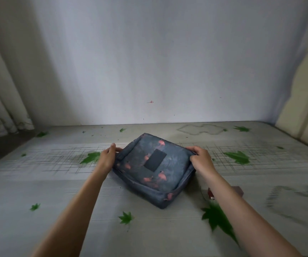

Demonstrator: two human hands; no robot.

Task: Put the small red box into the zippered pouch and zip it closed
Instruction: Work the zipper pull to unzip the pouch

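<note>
Head view. My two bare hands hold opposite ends of the dark grey-blue fabric zippered pouch printed with pink flamingos, which lies flat between them on the pale mat patterned with green leaves and fine black hatching. My left hand is curled around the pouch's left end, thumb on top and fingers tucked behind the fabric. My right hand is closed on the pouch's right upper edge, fingers bent over the fabric and pinching it. A dark rectangular patch sits on the pouch's upper face, midway between my hands. The zip line runs along the pouch's side facing me; whether it is fully shut I cannot tell. The small red box lies on the mat nearer to me than my right hand, just beside and partly hidden by my right forearm, outside the pouch. Beyond both hands rises a plain white wall.
</note>
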